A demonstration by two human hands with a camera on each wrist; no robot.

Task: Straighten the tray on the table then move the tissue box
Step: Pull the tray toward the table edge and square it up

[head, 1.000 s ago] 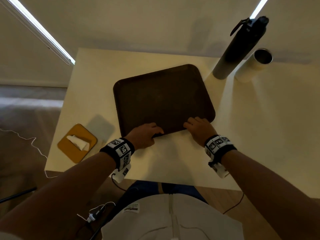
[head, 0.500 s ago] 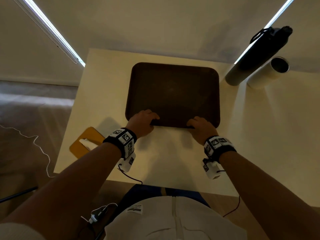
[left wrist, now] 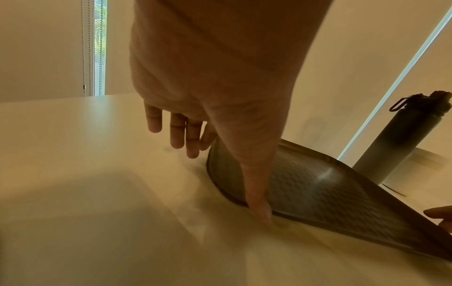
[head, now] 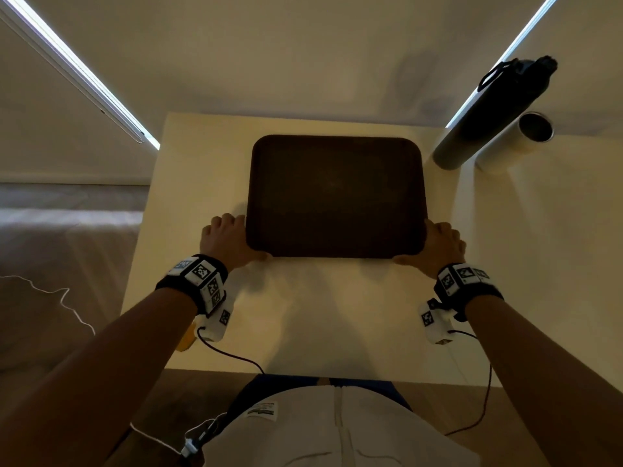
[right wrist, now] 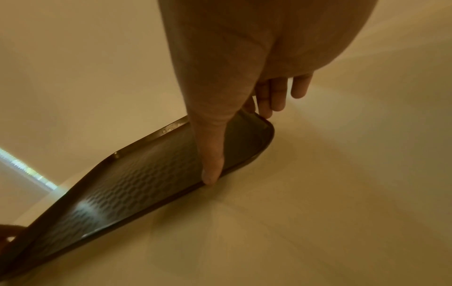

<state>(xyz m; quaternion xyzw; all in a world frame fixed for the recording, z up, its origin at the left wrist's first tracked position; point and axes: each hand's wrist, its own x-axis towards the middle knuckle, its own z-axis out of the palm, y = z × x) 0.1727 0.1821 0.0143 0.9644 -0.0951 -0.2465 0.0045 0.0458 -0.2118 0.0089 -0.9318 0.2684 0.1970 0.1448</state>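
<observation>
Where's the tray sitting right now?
In the head view the dark tray lies flat and square on the table, toward its far edge. The left hand and right hand bracket its near corners, the bottle to its right.

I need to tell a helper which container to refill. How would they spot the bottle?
Start at the pale table with the dark tray. Past the tray's far right corner stand two cylinders. The bottle is the taller, dark one with a lid and carry loop; the cup beside it is short, pale and open-topped.
</observation>
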